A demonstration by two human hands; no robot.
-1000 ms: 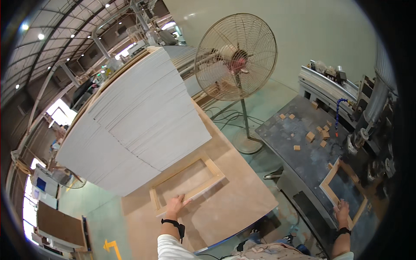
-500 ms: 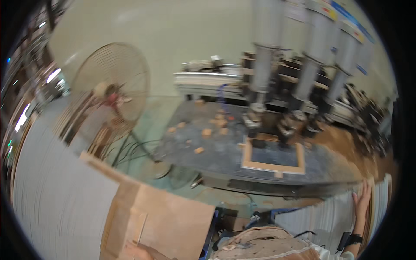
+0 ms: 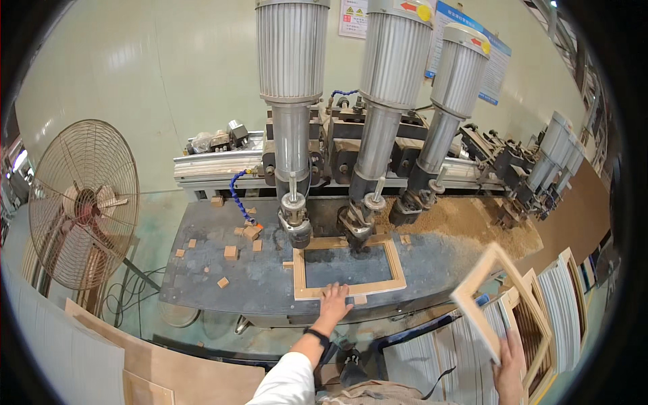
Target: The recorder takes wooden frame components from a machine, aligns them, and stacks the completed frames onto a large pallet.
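A rectangular wooden frame [image 3: 397, 264] lies flat on the dark machine table, below the spindle heads. My left hand [image 3: 333, 302] rests on its near bar, fingers spread and thumb out to the right. At the right, my right hand [image 3: 509, 364] grips a second wooden frame [image 3: 475, 320] by its lower corner and holds it tilted up, slightly blurred. Behind the raised frame, more wooden frames [image 3: 540, 337] stand on edge beside a row of pale panels [image 3: 557, 297].
Three motor-driven spindles [image 3: 293, 135] hang over the table [image 3: 202, 270]. Small wood blocks [image 3: 231, 252] are scattered at its left, sawdust [image 3: 466, 223] at its right. A caged floor fan [image 3: 84, 202] stands far left. Brown board [image 3: 202, 368] and stacked panels [image 3: 61, 344] fill the lower left.
My view has turned right. My left hand has gone from the lower-left board to the frame on the table. My right hand, earlier at the upright stack, now holds up a wooden frame.
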